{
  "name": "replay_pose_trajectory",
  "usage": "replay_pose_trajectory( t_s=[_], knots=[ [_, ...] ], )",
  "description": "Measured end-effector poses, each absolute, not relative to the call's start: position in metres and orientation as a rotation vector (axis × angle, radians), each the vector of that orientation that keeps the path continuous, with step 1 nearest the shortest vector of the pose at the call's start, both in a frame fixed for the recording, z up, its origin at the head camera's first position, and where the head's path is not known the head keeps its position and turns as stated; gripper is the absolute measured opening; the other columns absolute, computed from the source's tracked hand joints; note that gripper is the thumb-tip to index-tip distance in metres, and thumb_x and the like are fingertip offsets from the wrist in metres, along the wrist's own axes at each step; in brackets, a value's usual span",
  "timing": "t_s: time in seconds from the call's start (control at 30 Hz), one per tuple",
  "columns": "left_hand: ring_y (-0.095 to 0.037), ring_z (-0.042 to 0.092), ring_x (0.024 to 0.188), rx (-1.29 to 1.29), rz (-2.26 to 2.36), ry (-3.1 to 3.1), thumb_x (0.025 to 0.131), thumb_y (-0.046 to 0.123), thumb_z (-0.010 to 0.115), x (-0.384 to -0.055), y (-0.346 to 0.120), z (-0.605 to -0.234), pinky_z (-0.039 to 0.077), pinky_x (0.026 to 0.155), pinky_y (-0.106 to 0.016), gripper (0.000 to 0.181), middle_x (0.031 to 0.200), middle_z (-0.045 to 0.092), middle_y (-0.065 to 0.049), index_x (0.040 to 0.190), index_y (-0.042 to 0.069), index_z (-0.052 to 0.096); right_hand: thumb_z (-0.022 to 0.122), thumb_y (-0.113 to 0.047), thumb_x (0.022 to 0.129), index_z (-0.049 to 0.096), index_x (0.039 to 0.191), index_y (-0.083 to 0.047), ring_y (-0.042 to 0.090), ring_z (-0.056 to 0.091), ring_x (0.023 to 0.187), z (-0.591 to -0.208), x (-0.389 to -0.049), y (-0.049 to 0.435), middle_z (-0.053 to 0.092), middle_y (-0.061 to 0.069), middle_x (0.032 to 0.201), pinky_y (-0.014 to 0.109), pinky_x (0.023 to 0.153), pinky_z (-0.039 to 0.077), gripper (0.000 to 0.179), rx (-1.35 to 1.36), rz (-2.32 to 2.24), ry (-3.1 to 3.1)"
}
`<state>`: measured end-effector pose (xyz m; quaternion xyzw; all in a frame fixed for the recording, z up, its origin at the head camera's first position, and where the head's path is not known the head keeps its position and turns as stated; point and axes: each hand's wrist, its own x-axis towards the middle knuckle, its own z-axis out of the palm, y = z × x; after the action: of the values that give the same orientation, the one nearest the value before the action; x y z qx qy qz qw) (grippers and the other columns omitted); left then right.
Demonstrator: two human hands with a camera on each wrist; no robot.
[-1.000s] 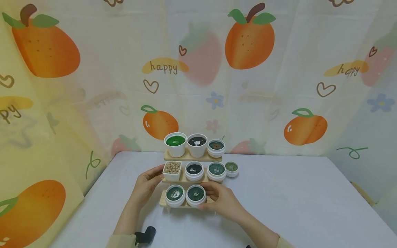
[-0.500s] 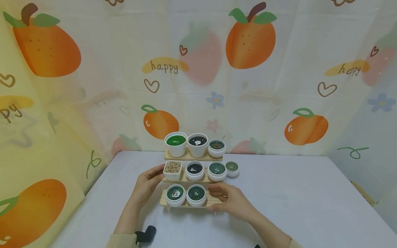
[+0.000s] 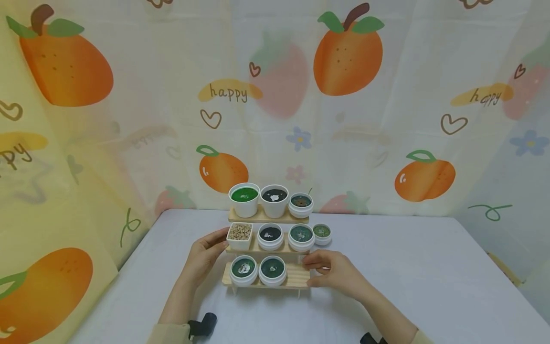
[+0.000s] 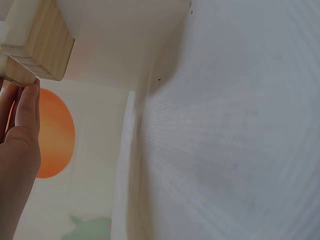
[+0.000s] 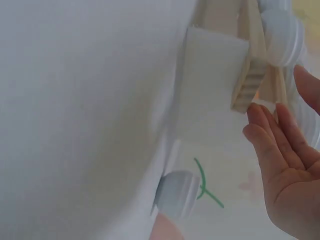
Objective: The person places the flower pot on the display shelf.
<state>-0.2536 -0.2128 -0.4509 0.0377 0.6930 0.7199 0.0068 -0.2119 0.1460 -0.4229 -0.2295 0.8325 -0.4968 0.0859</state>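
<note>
A three-tier wooden stand [image 3: 298, 274] carries white cups and round pots with green or dark contents. My left hand [image 3: 206, 251] is at the left end of the middle tier, beside a square white pot of beige granules [image 3: 239, 232]. In the left wrist view its straight fingers [image 4: 29, 107] touch the wooden end. My right hand [image 3: 337, 274] is by the right end of the bottom tier, fingers extended and holding nothing. Two round pots, the left one [image 3: 243, 271] and the right one [image 3: 272, 271], sit side by side on that tier, with bare wood to their right.
A small white pot with green contents [image 3: 322, 235] stands on the white table [image 3: 399, 267], right of the stand. Behind is a fruit-printed cloth backdrop [image 3: 356, 167]. Black wrist devices, such as the left one [image 3: 203, 325], are strapped to both wrists.
My right hand has let go of the right pot on the bottom tier and moved rightward to the tier's end. My left hand has stayed in place.
</note>
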Motion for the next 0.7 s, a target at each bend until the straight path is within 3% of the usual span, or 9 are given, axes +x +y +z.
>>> replay_pose_trajectory(
  t_s=[0.27, 0.5, 0.7],
  knots=[
    [0.003, 0.062, 0.109, 0.186, 2.268, 2.153, 0.094, 0.003, 0.060, -0.254, -0.214, -0.453, 0.051, 0.096, -0.012, 0.053, 0.111, 0.068, 0.021, 0.141, -0.012, 0.043, 0.080, -0.009, 0.077, 0.065, 0.116, 0.003, 0.038, 0.068, 0.108, -0.424, -0.223, 0.160, 0.070, 0.023, 0.116, 0.044, 0.095, 0.057, 0.043, -0.619, -1.479, 2.504],
    [0.003, 0.063, 0.108, 0.181, 2.276, 2.159, 0.093, 0.002, 0.061, -0.253, -0.213, -0.453, 0.051, 0.096, -0.012, 0.052, 0.110, 0.068, 0.020, 0.140, -0.012, 0.044, 0.079, -0.012, 0.080, 0.065, 0.116, -0.001, 0.034, 0.068, 0.111, -0.429, -0.237, 0.170, 0.069, 0.022, 0.119, 0.024, 0.088, 0.058, 0.040, -0.464, -1.553, 2.582],
    [0.004, 0.062, 0.109, 0.147, 2.256, 2.172, 0.093, 0.003, 0.061, -0.253, -0.212, -0.450, 0.050, 0.097, -0.011, 0.052, 0.110, 0.068, 0.021, 0.141, -0.010, 0.044, 0.079, -0.010, 0.081, 0.063, 0.122, -0.002, 0.033, 0.065, 0.117, -0.429, -0.249, 0.171, 0.068, 0.019, 0.124, 0.041, 0.101, 0.055, 0.044, -0.248, -1.619, 2.708]
  ],
)
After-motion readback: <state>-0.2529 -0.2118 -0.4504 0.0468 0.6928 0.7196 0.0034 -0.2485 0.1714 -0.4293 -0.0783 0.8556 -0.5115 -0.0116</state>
